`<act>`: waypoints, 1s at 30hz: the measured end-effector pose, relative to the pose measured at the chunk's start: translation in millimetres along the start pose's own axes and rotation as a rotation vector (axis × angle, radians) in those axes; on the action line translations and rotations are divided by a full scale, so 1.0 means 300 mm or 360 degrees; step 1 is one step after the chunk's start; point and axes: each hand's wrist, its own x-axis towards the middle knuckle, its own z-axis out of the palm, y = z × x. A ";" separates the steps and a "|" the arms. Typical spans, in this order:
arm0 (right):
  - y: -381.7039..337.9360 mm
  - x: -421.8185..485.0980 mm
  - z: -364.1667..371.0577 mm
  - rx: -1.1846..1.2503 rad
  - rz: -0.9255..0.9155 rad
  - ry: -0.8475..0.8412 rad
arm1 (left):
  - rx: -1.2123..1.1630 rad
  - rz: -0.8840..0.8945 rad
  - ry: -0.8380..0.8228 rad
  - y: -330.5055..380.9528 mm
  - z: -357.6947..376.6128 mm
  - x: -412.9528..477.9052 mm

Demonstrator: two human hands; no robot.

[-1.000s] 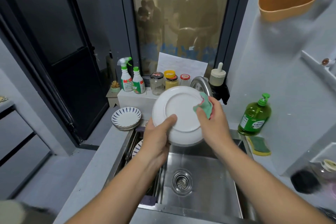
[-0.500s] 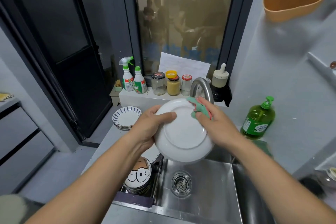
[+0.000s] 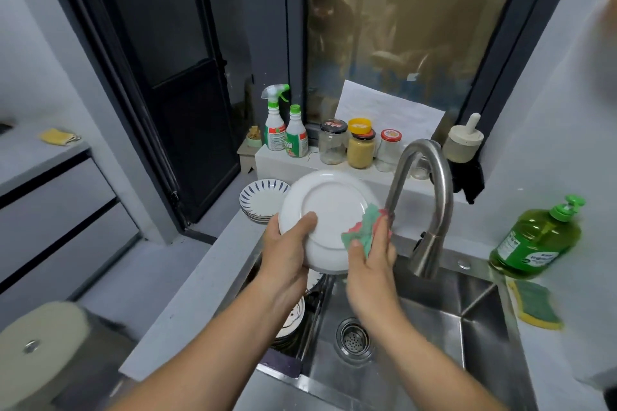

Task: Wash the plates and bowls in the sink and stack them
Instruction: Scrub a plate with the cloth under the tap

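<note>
Head view: left hand (image 3: 287, 257) fingers grip a round white ceramic plate (image 3: 329, 217) above the steel sink (image 3: 434, 327); right hand (image 3: 372, 264) fingers clamp a green-and-pink cloth (image 3: 362, 230) against its right rim.

I count one white plate (image 3: 334, 210), one cloth (image 3: 364, 233), one faucet (image 3: 430, 197). Ledge (image 3: 283, 165): three lidded jars (image 3: 360, 150), two white cleaner bottles (image 3: 296, 140). One green soap bottle (image 3: 534, 240), one sponge (image 3: 537, 307), one striped-plate stack (image 3: 263, 197) (its count unreadable to me).
</note>
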 end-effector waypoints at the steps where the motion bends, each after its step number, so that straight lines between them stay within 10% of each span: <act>1: -0.003 0.042 0.008 -0.0004 0.0027 0.0025 | 0.0035 -0.0018 -0.0042 -0.001 -0.029 0.021; 15: 0.005 0.223 0.295 -0.1697 -0.1177 -0.0578 | -0.0021 -0.0326 -0.0364 0.105 -0.248 0.395; 30: -0.020 0.449 0.420 -0.1256 -0.0831 -0.0184 | 0.0113 -0.0426 -0.0478 0.104 -0.380 0.587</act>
